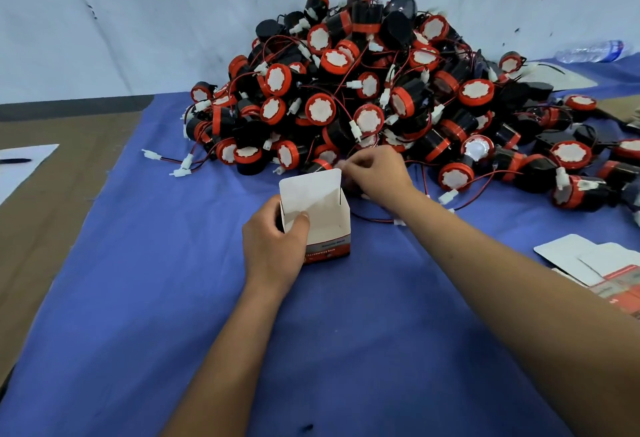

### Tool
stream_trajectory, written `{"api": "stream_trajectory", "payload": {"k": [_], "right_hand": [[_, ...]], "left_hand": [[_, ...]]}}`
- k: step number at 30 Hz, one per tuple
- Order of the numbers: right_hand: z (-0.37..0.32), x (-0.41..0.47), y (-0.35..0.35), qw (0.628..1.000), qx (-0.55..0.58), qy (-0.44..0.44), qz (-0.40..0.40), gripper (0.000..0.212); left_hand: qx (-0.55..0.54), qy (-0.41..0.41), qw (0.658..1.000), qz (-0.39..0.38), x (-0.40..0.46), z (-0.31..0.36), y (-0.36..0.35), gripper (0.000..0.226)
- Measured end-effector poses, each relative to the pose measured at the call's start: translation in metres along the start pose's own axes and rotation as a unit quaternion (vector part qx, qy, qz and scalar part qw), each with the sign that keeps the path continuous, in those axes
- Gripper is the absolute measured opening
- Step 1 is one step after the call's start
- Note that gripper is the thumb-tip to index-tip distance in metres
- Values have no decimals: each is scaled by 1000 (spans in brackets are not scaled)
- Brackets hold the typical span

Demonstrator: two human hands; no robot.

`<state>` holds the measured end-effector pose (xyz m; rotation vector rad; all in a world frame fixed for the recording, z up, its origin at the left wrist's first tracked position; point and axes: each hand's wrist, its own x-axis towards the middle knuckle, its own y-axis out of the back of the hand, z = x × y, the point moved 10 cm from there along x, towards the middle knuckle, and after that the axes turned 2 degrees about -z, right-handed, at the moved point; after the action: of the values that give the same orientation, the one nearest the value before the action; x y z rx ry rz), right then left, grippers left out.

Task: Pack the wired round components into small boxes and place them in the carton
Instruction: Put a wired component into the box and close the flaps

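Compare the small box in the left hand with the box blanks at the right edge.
The small box is erected, upright, top flap open, gripped by the left hand. The box blanks lie flat, unfolded, stacked on the blue cloth, untouched. Both have white insides and red printed panels.

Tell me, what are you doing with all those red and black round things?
A person is packing them into little boxes. The left hand holds a small open box upright on the blue cloth. The right hand reaches to the edge of the big pile of wired round parts, fingers curled around something there. More flat boxes wait at the right.
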<state>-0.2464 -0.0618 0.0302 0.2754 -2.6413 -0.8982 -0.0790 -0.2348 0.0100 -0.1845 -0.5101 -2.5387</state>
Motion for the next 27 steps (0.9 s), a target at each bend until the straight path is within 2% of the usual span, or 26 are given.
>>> {"api": "stream_trajectory", "payload": {"k": [2, 3, 4, 5, 7, 8, 11, 14, 16, 19, 21, 24, 27], "right_hand": [[3, -7, 26, 993, -14, -14, 120, 27], [-1, -8, 33, 988, -44, -7, 149, 35], [-8, -4, 31, 988, -75, 12, 136, 47], [-14, 3, 19, 992, -90, 34, 87, 63], [-18, 22, -9, 999, -46, 25, -14, 88], [-19, 32, -18, 999, 3, -2, -38, 93], [-19, 58, -31, 987, 132, -82, -41, 91], [-17, 64, -40, 990, 67, -103, -75, 89], [-13, 56, -34, 990, 58, -111, -71, 72], [-15, 33, 5, 987, 128, -97, 8, 47], [-15, 11, 31, 961, 252, -108, 41, 42], [-18, -28, 48, 899, 415, -138, -7, 43], [-29, -64, 40, 785, 594, -147, -91, 47]], "left_hand": [[-6, 1, 1000, -1, -1, -1, 0, 14], [-7, 1, 1000, 0, -1, 0, 0, 14], [-6, 1, 1000, 0, -1, 0, 0, 14], [-5, 3, 1000, 0, -1, 0, 0, 13], [-3, 2, 1000, -3, -1, 2, 0, 13], [-1, 0, 1000, -4, -1, 2, 0, 13], [7, -13, 1000, -17, -1, 4, -1, 13], [29, -32, 996, -77, -4, 8, -14, 22], [62, -51, 991, -108, -7, 10, -23, 28], [81, -44, 989, -117, -4, 8, -27, 41], [47, -13, 995, -89, -1, 1, -18, 43], [50, 8, 998, -24, 0, -3, -4, 23], [65, 10, 997, 32, -1, -2, 6, 23]]}}
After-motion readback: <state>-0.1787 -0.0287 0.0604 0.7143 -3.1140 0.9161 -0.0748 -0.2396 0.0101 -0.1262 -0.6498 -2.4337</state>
